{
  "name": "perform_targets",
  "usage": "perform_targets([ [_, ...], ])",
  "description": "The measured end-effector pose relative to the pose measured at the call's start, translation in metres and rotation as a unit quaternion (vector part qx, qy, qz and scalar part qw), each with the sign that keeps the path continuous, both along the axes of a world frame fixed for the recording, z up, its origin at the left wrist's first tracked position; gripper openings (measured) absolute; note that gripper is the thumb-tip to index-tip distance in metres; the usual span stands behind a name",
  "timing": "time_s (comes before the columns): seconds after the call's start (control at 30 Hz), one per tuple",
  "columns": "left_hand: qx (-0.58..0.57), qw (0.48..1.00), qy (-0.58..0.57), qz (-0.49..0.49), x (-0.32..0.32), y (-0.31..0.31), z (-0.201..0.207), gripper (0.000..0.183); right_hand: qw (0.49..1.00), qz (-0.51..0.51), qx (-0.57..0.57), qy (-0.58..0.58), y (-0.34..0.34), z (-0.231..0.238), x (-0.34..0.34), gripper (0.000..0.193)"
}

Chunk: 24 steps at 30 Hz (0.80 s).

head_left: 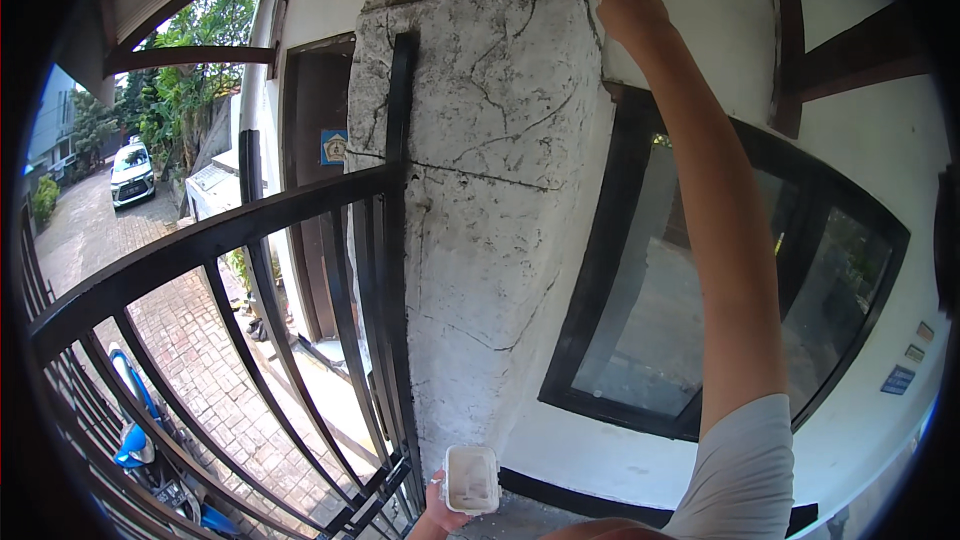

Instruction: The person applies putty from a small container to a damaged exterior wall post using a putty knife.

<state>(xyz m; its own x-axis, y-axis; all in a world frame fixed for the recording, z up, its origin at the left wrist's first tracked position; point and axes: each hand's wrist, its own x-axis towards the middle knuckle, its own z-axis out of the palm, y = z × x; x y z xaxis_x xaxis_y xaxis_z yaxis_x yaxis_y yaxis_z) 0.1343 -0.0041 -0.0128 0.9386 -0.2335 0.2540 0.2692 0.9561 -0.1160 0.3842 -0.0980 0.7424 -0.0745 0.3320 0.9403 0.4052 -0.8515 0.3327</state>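
Note:
My left hand (pixel 445 513) grips the side of a small white plastic tub (pixel 472 450) low in the middle of the view. Pale, whitish residue coats the inside of the tub. My right arm stretches far up, and my right hand (pixel 630 8) is at the wall just above the cracked column's upper right corner. Its fingers are bent together near a pale, smeared patch; what they hold is too unclear to name. Below it stands the rough grey-white plaster column (pixel 480 140), crossed by several cracks, with a ledge along its top.
A dark metal railing (pixel 215 240) runs along the left. Right of the column is a dark-framed window (pixel 640 280), with my right arm in front of it. Beyond the railing are a brown door (pixel 318 110), a paved lane (pixel 180 315), a blue motorbike (pixel 135 445) and a white car (pixel 132 175).

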Motion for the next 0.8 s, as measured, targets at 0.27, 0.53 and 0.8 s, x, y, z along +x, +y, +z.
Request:
perform_targets([
  [0.27,0.088,0.992,0.082,0.032,-0.002,0.010,-0.010,0.075,0.997,-0.017,0.027,0.068,-0.003,-0.068,-0.031,0.055],
  [0.53,0.176,0.966,0.165,0.093,0.000,0.007,0.005,0.067,0.999,-0.033,0.004,0.005,0.021,-0.034,-0.013,0.051],
  [0.8,0.170,0.971,0.147,0.085,-0.006,0.013,0.015,0.070,0.999,-0.015,-0.038,0.000,-0.053,-0.031,-0.050,0.062],
])
